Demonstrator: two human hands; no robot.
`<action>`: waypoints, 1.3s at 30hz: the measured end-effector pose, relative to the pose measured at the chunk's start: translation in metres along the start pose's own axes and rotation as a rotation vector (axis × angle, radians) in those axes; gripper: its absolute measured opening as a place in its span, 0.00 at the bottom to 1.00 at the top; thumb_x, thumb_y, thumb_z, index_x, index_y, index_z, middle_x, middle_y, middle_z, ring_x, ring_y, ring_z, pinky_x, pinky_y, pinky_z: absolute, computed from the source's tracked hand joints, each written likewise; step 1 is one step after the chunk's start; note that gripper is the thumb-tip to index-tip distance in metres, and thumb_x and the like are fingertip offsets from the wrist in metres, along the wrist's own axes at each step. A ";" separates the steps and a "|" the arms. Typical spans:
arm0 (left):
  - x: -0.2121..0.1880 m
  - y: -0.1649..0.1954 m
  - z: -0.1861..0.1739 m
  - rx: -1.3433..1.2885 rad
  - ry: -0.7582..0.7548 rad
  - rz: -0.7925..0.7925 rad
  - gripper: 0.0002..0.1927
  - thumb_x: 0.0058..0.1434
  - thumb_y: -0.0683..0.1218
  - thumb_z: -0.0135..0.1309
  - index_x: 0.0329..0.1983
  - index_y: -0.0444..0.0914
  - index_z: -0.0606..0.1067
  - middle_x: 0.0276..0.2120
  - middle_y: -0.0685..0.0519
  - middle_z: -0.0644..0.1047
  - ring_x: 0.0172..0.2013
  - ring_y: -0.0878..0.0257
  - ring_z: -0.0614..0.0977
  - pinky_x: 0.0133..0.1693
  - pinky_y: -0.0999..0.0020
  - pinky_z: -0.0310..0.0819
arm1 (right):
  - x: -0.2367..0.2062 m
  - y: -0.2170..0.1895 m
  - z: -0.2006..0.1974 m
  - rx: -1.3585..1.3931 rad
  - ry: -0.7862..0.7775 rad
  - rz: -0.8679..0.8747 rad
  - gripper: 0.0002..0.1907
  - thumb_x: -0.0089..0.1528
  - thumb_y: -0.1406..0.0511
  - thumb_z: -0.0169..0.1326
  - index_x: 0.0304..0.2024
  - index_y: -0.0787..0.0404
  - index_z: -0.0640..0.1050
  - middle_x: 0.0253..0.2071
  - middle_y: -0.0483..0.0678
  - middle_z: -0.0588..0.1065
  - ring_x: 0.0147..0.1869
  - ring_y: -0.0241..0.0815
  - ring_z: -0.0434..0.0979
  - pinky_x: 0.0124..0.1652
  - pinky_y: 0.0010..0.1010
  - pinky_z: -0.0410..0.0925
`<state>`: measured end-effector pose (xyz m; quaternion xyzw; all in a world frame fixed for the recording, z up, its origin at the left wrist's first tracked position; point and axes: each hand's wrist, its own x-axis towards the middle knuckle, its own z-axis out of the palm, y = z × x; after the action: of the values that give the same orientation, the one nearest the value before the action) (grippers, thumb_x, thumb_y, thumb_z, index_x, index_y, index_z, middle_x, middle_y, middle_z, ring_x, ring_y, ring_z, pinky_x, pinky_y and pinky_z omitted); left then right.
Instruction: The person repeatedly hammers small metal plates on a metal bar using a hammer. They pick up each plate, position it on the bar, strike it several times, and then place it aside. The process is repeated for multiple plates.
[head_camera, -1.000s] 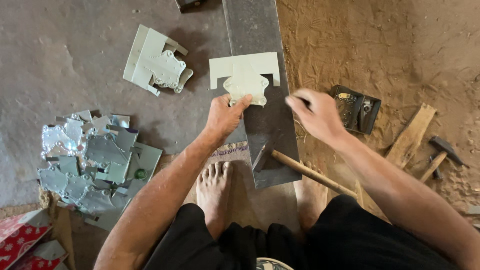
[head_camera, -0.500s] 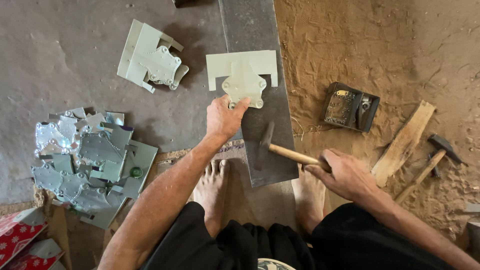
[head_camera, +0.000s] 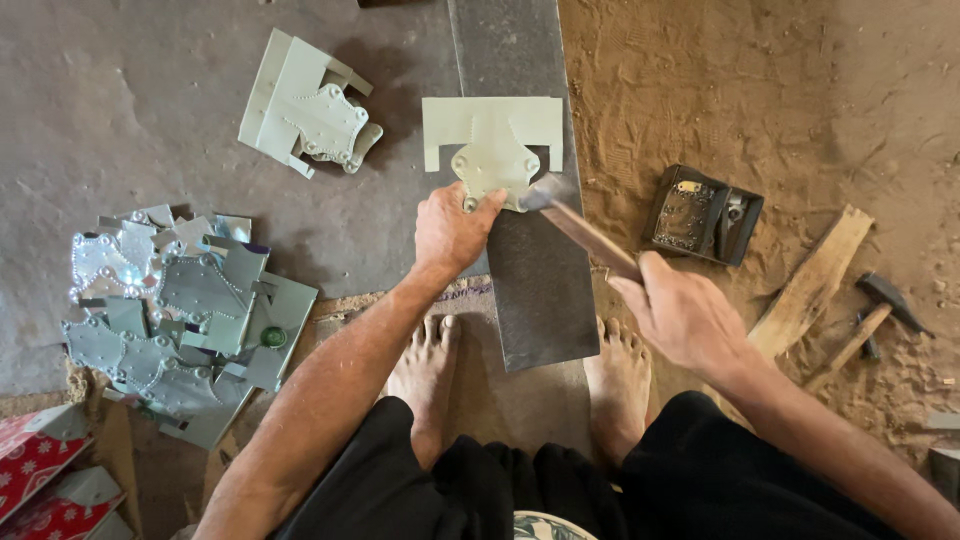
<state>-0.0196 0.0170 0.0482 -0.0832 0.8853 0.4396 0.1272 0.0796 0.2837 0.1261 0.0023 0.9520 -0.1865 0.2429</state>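
Over steel bar (head_camera: 530, 290): hammer (head_camera: 585, 232) (newly raised)

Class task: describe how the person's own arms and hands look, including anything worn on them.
Both forearms are bare, with no sleeves in view. The left hand and the right hand wear no gloves, and no rings, watch or bracelets show.

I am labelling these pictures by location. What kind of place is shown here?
Probably a small floor-level metalworking workshop. The left hand pins a cut metal piece on a steel slab, the right hand raises a hammer, and similar pieces lie piled on the floor.
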 end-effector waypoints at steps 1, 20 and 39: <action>0.000 0.000 0.000 0.009 0.009 -0.001 0.21 0.57 0.61 0.59 0.45 0.44 0.82 0.33 0.41 0.83 0.39 0.41 0.83 0.43 0.48 0.76 | -0.001 -0.002 -0.002 0.004 0.032 -0.031 0.20 0.69 0.53 0.49 0.33 0.62 0.68 0.16 0.54 0.71 0.16 0.52 0.71 0.20 0.45 0.64; -0.003 0.002 -0.003 0.059 -0.016 -0.029 0.22 0.58 0.63 0.59 0.46 0.45 0.82 0.36 0.41 0.83 0.42 0.41 0.83 0.45 0.48 0.76 | -0.007 -0.009 0.000 0.013 0.082 -0.035 0.21 0.68 0.51 0.48 0.33 0.61 0.69 0.14 0.50 0.68 0.14 0.47 0.69 0.17 0.41 0.62; -0.004 0.002 -0.004 0.125 -0.008 0.033 0.23 0.58 0.64 0.57 0.45 0.43 0.82 0.35 0.40 0.82 0.41 0.40 0.83 0.45 0.47 0.76 | -0.003 0.005 0.005 0.016 0.132 -0.093 0.20 0.67 0.51 0.49 0.33 0.60 0.70 0.15 0.46 0.68 0.14 0.41 0.66 0.17 0.36 0.58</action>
<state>-0.0165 0.0149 0.0535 -0.0588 0.9116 0.3859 0.1287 0.0854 0.2868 0.1213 -0.0277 0.9634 -0.2048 0.1705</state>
